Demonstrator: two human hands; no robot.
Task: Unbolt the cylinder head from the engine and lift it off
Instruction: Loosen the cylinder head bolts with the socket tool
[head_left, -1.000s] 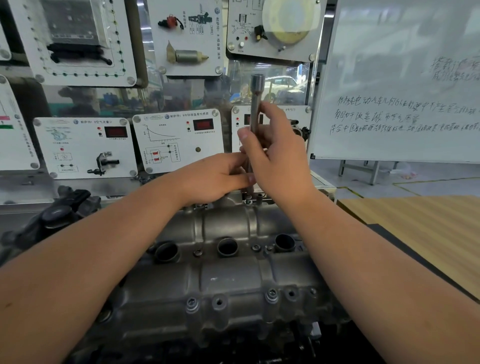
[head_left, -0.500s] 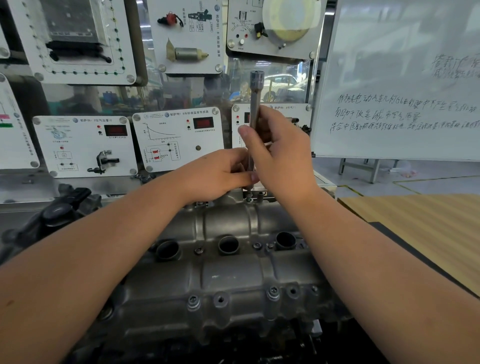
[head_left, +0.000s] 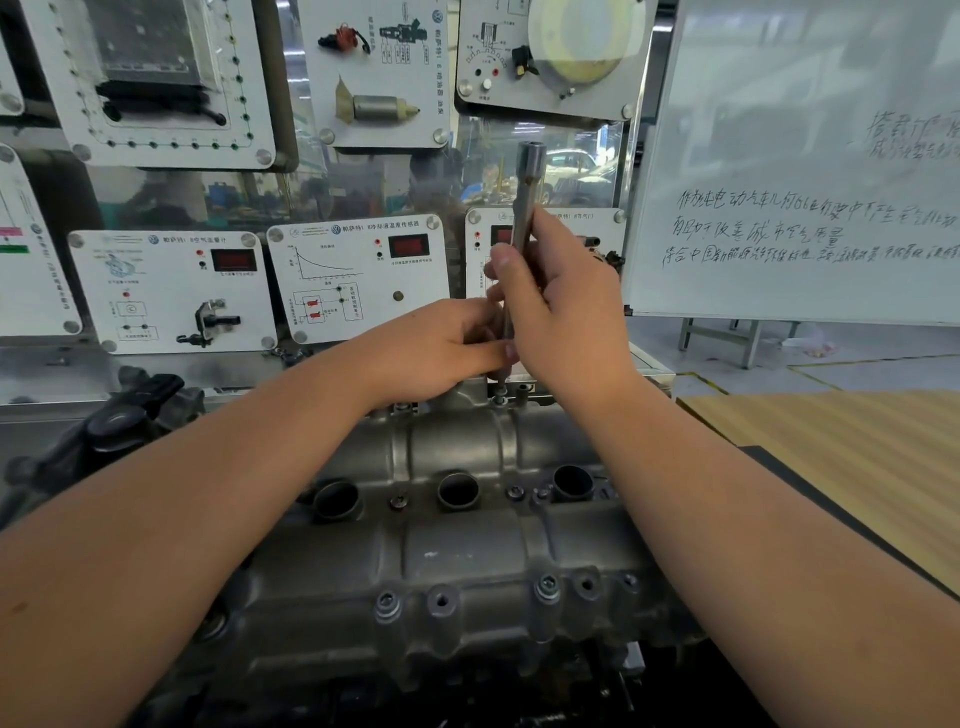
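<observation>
My right hand (head_left: 563, 317) wraps the socket extension bar (head_left: 523, 228), upright at frame centre; my left hand (head_left: 441, 345) pinches its lower end. I should keep it square on the far-edge bolt (head_left: 500, 399) (barely visible) of the cylinder head (head_left: 457, 551) below.

Cylinder head (head_left: 441, 551) – dull grey cast metal, darker grey-black inside the three round holes; bolts along its near edge silvery. Socket tool (head_left: 524, 197) – plain steel grey w/ a small rust-brown spot near the top. Tabletop (head_left: 852, 467) on the right: pale tan w/ fine diagonal stripes, black border strip. Whiteboard (head_left: 810, 156) – white, dark handwriting. Display panels (head_left: 358, 280) behind: white w/ black diagrams, red digital readouts, silver corner screws. Upper-middle panel (head_left: 382, 67) carries a red-and-black connector & a grey cylinder w/ yellowish tip. Far-left panel edge shows pink & green labels.
</observation>
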